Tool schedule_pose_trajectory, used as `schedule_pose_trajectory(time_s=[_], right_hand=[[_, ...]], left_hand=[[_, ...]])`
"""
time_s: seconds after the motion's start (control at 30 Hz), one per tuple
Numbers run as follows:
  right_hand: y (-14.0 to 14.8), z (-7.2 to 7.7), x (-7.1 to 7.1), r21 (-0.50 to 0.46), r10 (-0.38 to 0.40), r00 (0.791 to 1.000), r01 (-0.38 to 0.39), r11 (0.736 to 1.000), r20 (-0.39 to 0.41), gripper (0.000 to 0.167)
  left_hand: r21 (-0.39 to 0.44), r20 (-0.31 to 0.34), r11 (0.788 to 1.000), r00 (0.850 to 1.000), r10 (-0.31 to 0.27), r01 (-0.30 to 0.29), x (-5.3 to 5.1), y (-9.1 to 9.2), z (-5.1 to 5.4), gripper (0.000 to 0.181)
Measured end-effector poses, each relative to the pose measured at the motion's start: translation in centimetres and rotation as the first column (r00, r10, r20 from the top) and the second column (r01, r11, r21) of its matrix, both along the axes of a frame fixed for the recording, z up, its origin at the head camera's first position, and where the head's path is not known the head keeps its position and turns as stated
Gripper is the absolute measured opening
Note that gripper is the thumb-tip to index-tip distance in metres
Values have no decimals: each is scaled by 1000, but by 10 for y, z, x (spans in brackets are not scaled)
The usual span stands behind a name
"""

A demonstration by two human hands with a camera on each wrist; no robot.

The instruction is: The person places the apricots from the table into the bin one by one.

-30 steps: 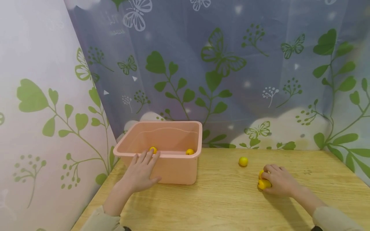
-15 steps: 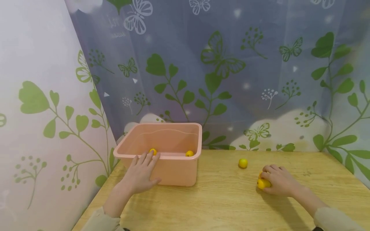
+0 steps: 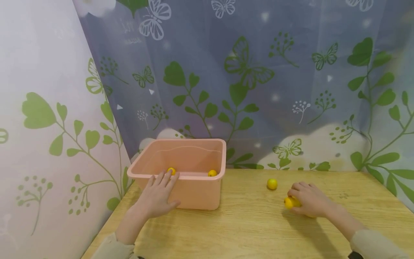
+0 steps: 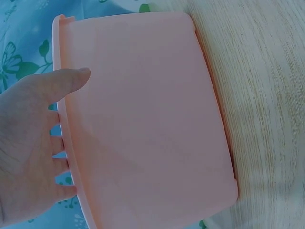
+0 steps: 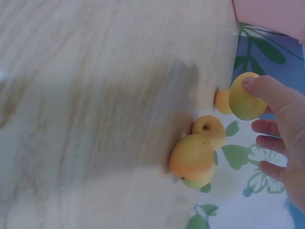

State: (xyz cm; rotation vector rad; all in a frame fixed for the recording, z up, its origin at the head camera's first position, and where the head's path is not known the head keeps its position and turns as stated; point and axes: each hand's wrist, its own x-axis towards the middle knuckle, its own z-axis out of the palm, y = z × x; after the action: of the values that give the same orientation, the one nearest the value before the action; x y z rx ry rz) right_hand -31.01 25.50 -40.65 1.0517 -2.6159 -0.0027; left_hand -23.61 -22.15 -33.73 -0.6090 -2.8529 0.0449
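A pink plastic tub [image 3: 194, 192] stands at the left of the table, with two small yellow fruits [image 3: 212, 173] showing inside. My left hand [image 3: 158, 201] rests at its near rim, fingers straight and spread over the edge. In the left wrist view the thumb lies along the outer wall. At the right, my right hand [image 3: 312, 199] pinches a smooth, oval yellow fruit [image 5: 245, 102] between thumb and fingers, above the table. Several similar fruits [image 5: 192, 155], some blushed orange, lie below it in the right wrist view. From the head, the hand mostly hides them.
One yellow-green fruit [image 3: 272, 184] lies apart on the wooden table [image 3: 245, 223], between tub and right hand. A printed cloth [image 3: 252, 108] with leaves and butterflies hangs along the table's back edge, and another covers the left side.
My right hand has shifted slightly left and up with the yellow fruit, away from the others beneath. The left hand stays at the tub's rim.
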Motion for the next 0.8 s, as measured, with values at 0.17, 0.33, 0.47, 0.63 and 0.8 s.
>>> schedule_pose_trajectory(time_s=[0.17,0.33,0.47,0.63,0.8], right_hand=[[-5,7,-3,9,-7,1000,7,1000,5,31],[-13,17,-6,23,11,1000,-12,1000,18,30],[-21,26,-9,34,26,1000,-27,999,16,32],[-31,39,-10,32,31,999,-31,999,19,34],[-40,51,-14,47,58,998,-58,997,-3,33]], left_hand=[[6,9,1000,1000,-5,5,0,0,0,84],[15,17,1000,1000,-8,8,0,0,0,83],[25,18,1000,1000,-8,7,0,0,-1,83],[24,18,1000,1000,-6,6,0,0,-1,84],[17,9,1000,1000,-5,5,-1,-1,-1,84]])
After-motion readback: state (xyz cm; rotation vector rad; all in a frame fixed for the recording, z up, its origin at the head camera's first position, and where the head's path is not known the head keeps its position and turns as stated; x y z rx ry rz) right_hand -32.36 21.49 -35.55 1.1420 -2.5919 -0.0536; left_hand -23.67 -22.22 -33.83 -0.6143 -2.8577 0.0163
